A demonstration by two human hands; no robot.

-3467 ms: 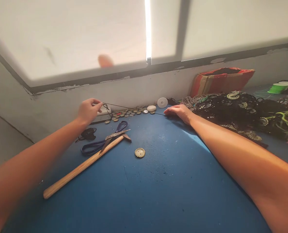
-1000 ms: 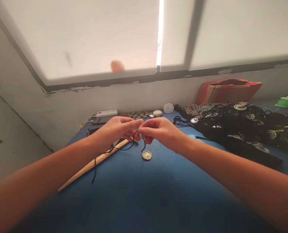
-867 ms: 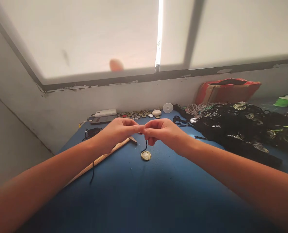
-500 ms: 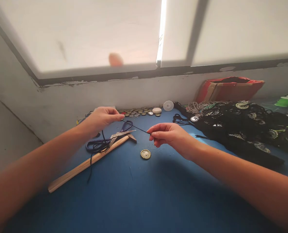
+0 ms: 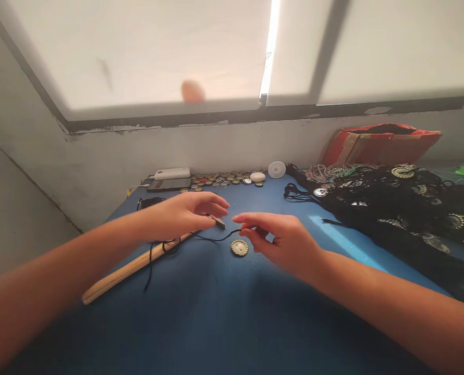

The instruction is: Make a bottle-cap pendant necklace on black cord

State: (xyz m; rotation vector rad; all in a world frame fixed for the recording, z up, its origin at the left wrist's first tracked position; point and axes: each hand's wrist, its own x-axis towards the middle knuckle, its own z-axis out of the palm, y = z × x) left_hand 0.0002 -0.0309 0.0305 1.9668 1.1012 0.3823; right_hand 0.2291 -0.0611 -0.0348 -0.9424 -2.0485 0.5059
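A thin black cord (image 5: 216, 240) runs from my right hand (image 5: 281, 237), whose thumb and fingers pinch its end, and sags leftward over the blue table. My left hand (image 5: 188, 214) is above the cord with fingers apart and nothing visible between them. Just below the fingers of my right hand lies a round metal disc with a beaded rim and small holes (image 5: 239, 248), flat on the table. Under my left hand rests a wooden-handled hammer (image 5: 132, 271), its metal head (image 5: 219, 222) partly showing. The scissors beside it are hidden by my left hand. Loose cord lies across the wooden handle.
Along the wall are many metal discs (image 5: 220, 180), a white oval object (image 5: 257, 177), a white spool (image 5: 277, 170), a phone (image 5: 170, 185) and a white power bank (image 5: 172, 173). A dark heap with discs and cords (image 5: 388, 203) lies right, before a red cardboard box (image 5: 384, 146).
My left hand has let go of the cord and moved right and down, now covering the scissors. The cord, taut before, hangs slack from my right hand.
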